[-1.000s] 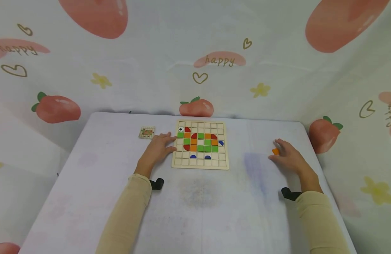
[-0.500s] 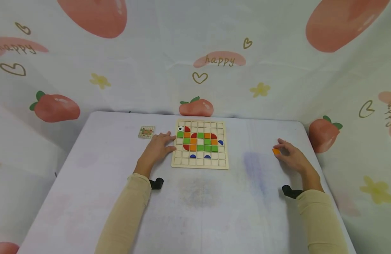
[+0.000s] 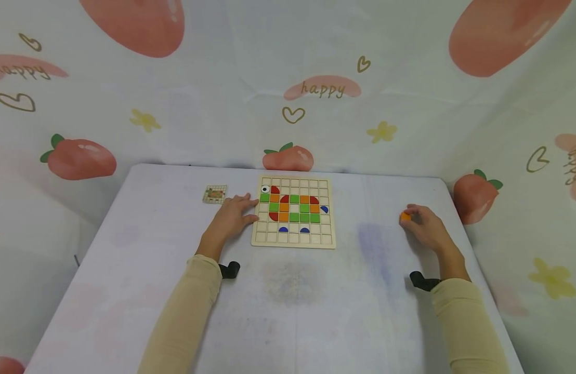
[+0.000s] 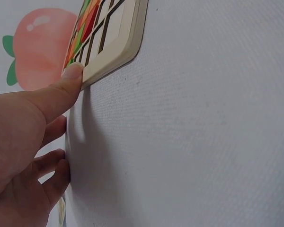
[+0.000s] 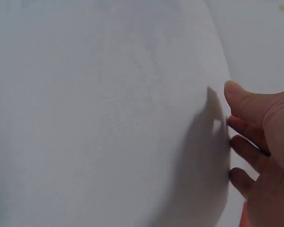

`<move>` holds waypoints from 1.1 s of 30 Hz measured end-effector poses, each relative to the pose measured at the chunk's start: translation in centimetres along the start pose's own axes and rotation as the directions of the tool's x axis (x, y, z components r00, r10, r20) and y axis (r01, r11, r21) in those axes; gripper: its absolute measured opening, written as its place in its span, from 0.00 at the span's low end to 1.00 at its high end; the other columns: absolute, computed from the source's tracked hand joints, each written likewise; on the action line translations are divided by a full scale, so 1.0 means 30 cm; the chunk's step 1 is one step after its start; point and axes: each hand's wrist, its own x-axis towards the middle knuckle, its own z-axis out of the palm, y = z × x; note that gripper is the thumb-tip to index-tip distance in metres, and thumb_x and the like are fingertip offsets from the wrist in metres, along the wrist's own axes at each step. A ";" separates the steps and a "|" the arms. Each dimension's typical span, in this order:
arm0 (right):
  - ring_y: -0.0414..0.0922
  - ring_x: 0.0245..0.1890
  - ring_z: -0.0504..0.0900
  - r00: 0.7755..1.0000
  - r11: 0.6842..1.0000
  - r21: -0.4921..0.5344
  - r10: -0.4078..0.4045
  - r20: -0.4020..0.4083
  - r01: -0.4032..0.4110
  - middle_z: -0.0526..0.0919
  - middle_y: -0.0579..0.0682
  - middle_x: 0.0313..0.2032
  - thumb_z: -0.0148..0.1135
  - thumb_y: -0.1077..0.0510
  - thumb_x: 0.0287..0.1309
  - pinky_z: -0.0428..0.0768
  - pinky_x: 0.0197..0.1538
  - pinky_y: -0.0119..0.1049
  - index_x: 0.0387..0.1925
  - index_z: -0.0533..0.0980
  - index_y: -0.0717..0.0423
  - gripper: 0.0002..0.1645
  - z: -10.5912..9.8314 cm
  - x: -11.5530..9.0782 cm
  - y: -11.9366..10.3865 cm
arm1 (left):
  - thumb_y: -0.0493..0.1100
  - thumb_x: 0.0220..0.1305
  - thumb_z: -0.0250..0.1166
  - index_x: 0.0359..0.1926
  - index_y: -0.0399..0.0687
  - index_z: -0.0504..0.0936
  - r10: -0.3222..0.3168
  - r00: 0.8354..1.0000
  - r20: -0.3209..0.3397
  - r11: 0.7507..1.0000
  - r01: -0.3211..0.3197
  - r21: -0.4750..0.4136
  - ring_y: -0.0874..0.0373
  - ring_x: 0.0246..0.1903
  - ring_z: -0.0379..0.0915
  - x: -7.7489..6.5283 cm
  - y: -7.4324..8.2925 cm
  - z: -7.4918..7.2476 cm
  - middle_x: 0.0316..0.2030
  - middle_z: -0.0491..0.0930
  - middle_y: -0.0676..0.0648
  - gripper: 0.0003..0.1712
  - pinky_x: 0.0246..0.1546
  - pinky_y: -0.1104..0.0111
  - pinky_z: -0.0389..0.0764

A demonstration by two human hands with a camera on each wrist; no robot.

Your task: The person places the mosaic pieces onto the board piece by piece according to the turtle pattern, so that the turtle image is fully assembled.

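Note:
In the head view my left hand lies at the left edge of a square wooden grid board, thumb and a fingertip touching its rim. The left wrist view shows the thumb on the board's corner edge. Coloured tiles sit in the grid: green squares, orange squares, red quarter-rounds, blue half-rounds and an eye tile. To the right, well apart from the board, my right hand pinches an orange tile between thumb and fingers. The right wrist view hides that tile.
A small printed card with a grid picture lies left of the board, beyond my left hand. The white table meets a fruit-patterned cloth at its back and right edges.
The fingers of my right hand have closed on the orange tile, and the tile has shifted slightly up in the head view. My left hand and the board stay in place.

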 end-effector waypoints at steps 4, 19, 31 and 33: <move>0.70 0.69 0.66 1.000 1.000 -0.010 0.015 -0.006 -0.015 0.70 0.71 0.66 0.58 0.51 0.73 0.66 0.69 0.68 0.63 0.69 0.68 0.28 -0.013 0.003 -0.030 | 0.53 0.67 0.69 0.74 0.58 0.70 -0.001 1.000 -0.002 1.000 0.001 0.000 0.39 0.78 0.52 0.001 -0.001 0.000 0.79 0.59 0.48 0.37 0.78 0.44 0.58; 0.65 0.60 0.76 0.987 0.987 -0.057 -0.147 0.060 0.151 0.75 0.68 0.58 0.60 0.58 0.72 0.74 0.65 0.63 0.61 0.73 0.68 0.23 -0.012 0.074 -0.207 | 0.53 0.67 0.69 0.74 0.57 0.70 0.008 1.000 -0.005 1.000 -0.008 -0.012 0.39 0.77 0.52 -0.004 -0.001 -0.002 0.79 0.59 0.48 0.36 0.77 0.45 0.59; 0.57 0.54 0.74 0.975 0.975 -0.076 -0.201 0.096 0.209 0.75 0.61 0.51 0.64 0.59 0.68 0.76 0.62 0.56 0.58 0.77 0.63 0.20 0.072 0.133 -0.366 | 0.53 0.68 0.69 0.74 0.58 0.70 0.006 1.000 -0.006 1.000 -0.006 -0.009 0.39 0.78 0.52 -0.007 0.002 0.004 0.79 0.59 0.48 0.36 0.78 0.45 0.58; 0.57 0.54 0.74 0.974 0.975 -0.074 -0.199 0.106 0.208 0.75 0.60 0.52 0.64 0.58 0.68 0.76 0.63 0.55 0.58 0.77 0.63 0.20 0.092 0.148 -0.392 | 0.53 0.68 0.68 0.74 0.58 0.70 0.001 1.000 -0.007 1.000 -0.001 -0.005 0.39 0.78 0.52 -0.006 0.001 0.002 0.79 0.59 0.48 0.36 0.78 0.45 0.58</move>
